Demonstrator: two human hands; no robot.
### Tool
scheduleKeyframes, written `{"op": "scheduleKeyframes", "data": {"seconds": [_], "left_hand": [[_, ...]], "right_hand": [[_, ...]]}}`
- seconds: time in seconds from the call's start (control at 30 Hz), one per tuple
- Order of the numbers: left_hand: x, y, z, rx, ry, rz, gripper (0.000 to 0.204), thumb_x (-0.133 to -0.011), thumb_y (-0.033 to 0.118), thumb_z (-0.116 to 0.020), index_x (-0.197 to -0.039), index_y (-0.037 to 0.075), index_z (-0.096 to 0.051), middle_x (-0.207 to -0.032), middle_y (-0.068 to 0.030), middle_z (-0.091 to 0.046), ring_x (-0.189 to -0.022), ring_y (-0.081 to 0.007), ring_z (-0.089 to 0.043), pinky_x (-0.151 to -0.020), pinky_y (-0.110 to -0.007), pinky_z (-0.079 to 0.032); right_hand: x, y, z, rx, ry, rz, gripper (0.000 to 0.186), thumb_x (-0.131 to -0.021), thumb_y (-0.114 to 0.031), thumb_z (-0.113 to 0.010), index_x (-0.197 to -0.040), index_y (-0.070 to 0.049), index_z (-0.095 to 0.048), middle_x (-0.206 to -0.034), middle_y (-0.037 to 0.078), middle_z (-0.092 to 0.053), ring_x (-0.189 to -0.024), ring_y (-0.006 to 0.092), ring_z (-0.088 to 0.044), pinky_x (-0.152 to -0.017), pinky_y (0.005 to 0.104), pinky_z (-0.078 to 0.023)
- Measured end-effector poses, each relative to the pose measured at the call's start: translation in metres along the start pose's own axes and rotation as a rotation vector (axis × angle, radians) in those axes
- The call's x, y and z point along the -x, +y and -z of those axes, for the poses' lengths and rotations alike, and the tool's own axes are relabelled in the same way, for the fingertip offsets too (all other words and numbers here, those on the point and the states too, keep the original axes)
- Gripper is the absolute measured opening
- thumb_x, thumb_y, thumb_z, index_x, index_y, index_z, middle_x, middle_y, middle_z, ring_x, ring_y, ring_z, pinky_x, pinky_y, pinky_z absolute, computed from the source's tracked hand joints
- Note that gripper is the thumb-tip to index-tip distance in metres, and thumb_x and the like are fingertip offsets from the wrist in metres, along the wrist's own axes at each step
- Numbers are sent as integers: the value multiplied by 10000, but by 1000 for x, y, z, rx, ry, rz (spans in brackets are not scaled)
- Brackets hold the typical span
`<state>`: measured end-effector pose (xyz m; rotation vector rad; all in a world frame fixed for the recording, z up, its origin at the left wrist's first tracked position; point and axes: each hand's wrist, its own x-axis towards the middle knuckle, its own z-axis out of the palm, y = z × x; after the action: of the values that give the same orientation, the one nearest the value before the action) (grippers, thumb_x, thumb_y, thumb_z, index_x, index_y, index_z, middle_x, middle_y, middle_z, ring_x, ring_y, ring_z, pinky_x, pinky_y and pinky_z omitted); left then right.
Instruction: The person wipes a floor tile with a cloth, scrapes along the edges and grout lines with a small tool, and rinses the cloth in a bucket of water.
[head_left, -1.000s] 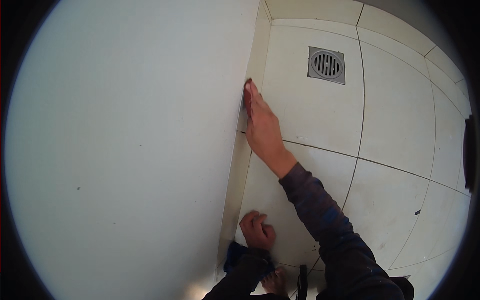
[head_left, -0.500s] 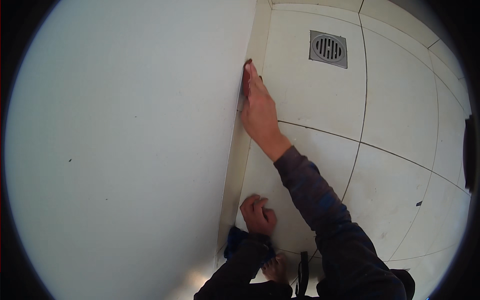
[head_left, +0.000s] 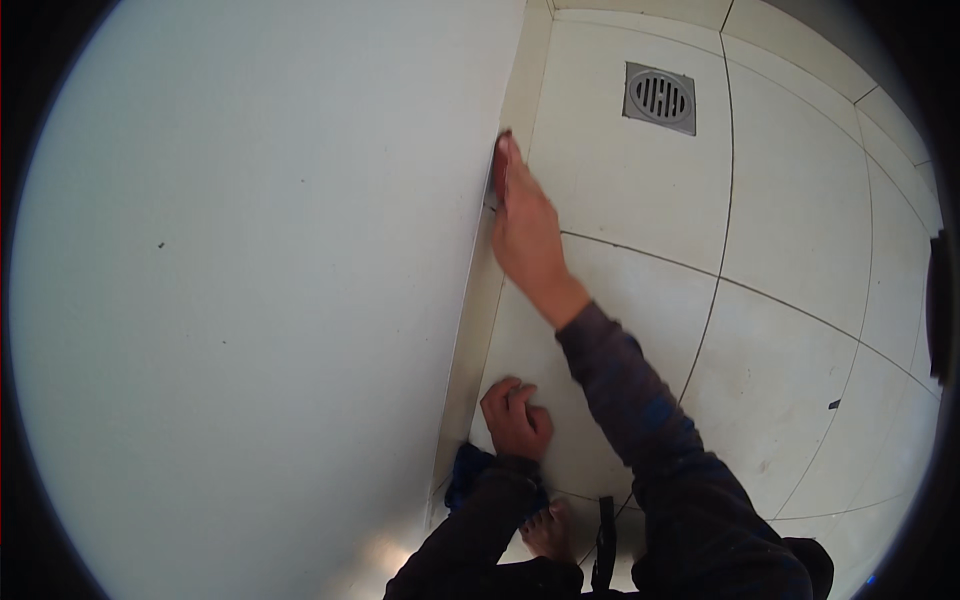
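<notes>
My right hand (head_left: 528, 235) reaches far forward along the foot of the white wall (head_left: 290, 290). Its straightened fingers press a flat reddish-brown pad (head_left: 501, 172) against the wall's lower edge, just above the skirting tiles (head_left: 470, 340). The fingers cover much of the pad, so its exact kind does not show. My left hand (head_left: 516, 420) is low and near my body, beside the skirting, with its fingers loosely curled in. Nothing shows in that hand, and its palm faces away from view.
Pale floor tiles (head_left: 640, 330) with dark joints lie to the right. A square metal floor drain (head_left: 660, 98) is set in them at the far end. My bare foot (head_left: 547, 530) stands near the lower edge, beside dark blue cloth (head_left: 467, 475). A dark chip (head_left: 834, 405) lies on the right.
My right hand and the pad have come slightly nearer along the wall's foot. The view has shifted a little; my left hand stays curled in about the same place.
</notes>
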<state>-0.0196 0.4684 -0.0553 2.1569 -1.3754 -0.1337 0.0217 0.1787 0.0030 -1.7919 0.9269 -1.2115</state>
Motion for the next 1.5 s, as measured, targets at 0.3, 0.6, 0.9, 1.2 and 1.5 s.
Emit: {"op": "scheduleKeyframes", "data": {"seconds": [0.3,0.6,0.9,1.2,1.5], "left_hand": [[3,-4,0,6,47,0,355,-753,6,-593,-1099,46,-662,-1225,-173,-604,-1131,-405,-558,-990,-516,-473],[33,-7,77,3,-332,70,309,-847,152,-703,-1147,76,-714,-1337,-211,-654,-1271,-363,-592,-1110,-514,-436],[166,2,151,-205,-335,264,212,-777,168,-700,-981,110,-689,-983,-80,-665,-1086,-338,-601,-991,-508,-413],[253,-16,176,-281,-222,476,114,-728,169,-706,-801,99,-653,-808,-104,-645,-861,-371,-606,-821,-504,-434],[328,-34,171,-459,-233,836,188,-786,221,-710,-697,61,-668,-742,-204,-690,-783,-438,-672,-692,-558,-496]], "right_hand": [[66,-12,-8,17,-40,-5,789,-841,193,-414,-1613,47,-339,-1624,288,-419,-1478,423,-462,-1191,436,-443],[153,-69,-15,-78,-177,-52,733,-853,162,-473,-1575,115,-354,-1614,320,-390,-1473,488,-406,-1303,543,-253],[165,-73,-19,-22,-139,-31,740,-855,182,-481,-1580,125,-340,-1648,301,-340,-1503,488,-364,-1299,521,-267],[201,-90,-20,-87,-144,-65,709,-908,202,-429,-1602,93,-332,-1645,300,-379,-1543,461,-345,-1290,469,-297],[242,-128,-15,-29,-268,-120,760,-809,219,-509,-1553,139,-376,-1665,313,-310,-1519,492,-355,-1262,472,-355]]}}
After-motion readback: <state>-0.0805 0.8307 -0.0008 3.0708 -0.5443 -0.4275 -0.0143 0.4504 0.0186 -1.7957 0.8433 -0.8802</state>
